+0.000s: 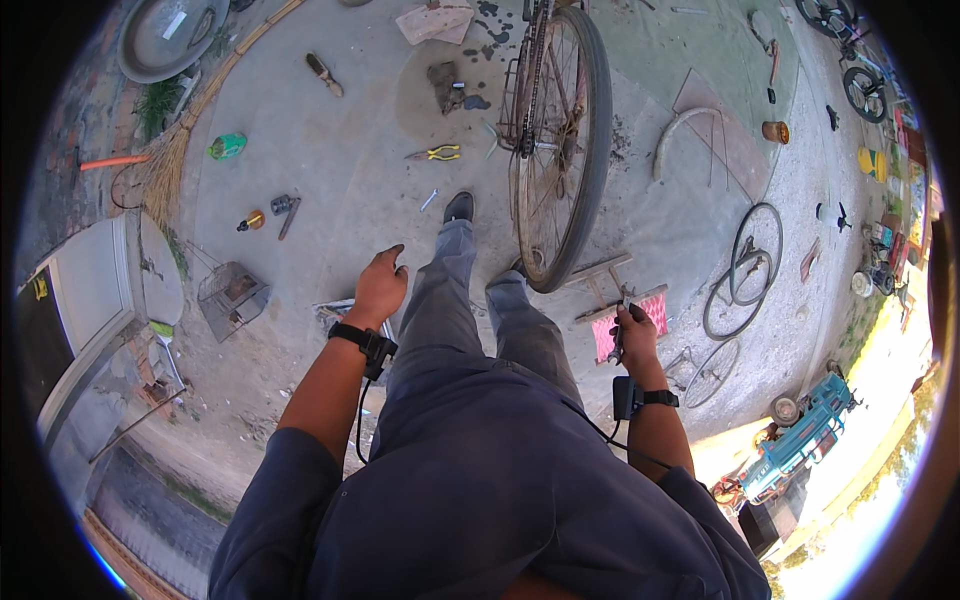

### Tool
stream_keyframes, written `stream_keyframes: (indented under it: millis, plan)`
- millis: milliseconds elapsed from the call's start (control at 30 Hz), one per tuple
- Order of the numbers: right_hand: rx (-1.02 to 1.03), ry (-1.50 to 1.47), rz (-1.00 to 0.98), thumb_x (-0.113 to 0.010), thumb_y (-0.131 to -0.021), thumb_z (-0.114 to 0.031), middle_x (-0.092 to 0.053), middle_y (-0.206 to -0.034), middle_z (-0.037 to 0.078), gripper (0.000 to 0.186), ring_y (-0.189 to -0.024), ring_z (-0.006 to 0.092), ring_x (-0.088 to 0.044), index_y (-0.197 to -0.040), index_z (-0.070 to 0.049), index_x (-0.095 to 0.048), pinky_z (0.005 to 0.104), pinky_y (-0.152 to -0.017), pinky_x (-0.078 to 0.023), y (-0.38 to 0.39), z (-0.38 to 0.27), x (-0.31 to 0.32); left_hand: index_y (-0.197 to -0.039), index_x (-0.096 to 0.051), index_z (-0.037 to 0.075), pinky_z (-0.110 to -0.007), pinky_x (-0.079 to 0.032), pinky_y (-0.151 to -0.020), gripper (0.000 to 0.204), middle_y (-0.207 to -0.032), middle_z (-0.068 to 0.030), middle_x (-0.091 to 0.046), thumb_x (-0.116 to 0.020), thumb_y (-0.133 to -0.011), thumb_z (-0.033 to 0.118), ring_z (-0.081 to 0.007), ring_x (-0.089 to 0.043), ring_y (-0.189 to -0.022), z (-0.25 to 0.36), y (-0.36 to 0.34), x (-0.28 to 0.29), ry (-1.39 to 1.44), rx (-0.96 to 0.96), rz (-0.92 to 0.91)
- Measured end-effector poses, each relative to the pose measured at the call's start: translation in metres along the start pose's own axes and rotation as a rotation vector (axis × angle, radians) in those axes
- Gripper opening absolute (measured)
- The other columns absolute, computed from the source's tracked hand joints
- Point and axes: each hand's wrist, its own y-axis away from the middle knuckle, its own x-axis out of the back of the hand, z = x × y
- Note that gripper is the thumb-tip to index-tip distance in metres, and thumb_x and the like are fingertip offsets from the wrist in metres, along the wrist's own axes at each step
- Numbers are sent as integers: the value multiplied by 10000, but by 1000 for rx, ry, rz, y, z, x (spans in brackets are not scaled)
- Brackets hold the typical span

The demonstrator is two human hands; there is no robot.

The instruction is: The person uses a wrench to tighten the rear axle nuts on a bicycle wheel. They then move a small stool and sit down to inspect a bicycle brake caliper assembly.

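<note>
The fingers (pixel 622 318) of the right hand (pixel 634 335) are curled tight around a small metal tool (pixel 620 325), thin and grey, which sticks up out of the fist; its kind cannot be told. The fingers (pixel 392 256) of the left hand (pixel 380 285) are loosely bent and close together, holding nothing, above bare concrete ground (pixel 330 170). Both wrists carry black straps with a cable. Just behind the right hand stands a low wooden stool (pixel 625 305) with a pink cloth seat. A bicycle wheel (pixel 555 150), rusty-spoked with a dark tyre, stands upright just ahead of the person's right leg. Two loose black tyres (pixel 745 270) lie overlapping on the ground to the right, with a wire rim near them. Yellow-handled pliers (pixel 435 153) lie left of the wheel. A wire cage (pixel 232 295) sits left of the left hand. Further left lie a small yellow-capped bottle (pixel 250 220), a round green container (pixel 227 146) and a straw broom (pixel 165 165). A grey metal basin (pixel 170 35) rests at the top left. A blue cart (pixel 800 435) stands at the lower right.
</note>
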Motion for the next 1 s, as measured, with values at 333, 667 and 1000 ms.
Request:
stream_keyframes:
  millis: [333, 667, 1000]
  plan:
    - [-7, 0, -10, -645, -915, -121, -630, -837, 73, 426, -611, 155, -605, -1301, 31, -546, 287, -512, -467, -3, -1, 0, -1344, -565, 54, -456, -493, -980, 436, -1279, -210, -614, -588, -924, 171, -388, -604, -1139, -4, 0, -1, -1, 22, -18]
    - [-42, -18, -15, -645, -895, -83, -635, -850, 92, 511, -611, 163, -608, -1368, 55, -508, 282, -507, -463, -3, -6, -1, -1336, -570, 59, -465, -494, -975, 425, -1276, -212, -614, -581, -926, 170, -400, -598, -1137, -4, 1, 0, 18, 0, 3]
    - [-24, 17, -29, -692, -949, -234, -604, -778, 24, 214, -599, 137, -590, -1054, -52, -647, 275, -530, -458, 0, -17, -5, -1346, -571, 69, -450, -519, -884, 446, -1167, -219, -646, -606, -914, 174, -376, -645, -1011, -18, 3, -12, 11, -23, 78]
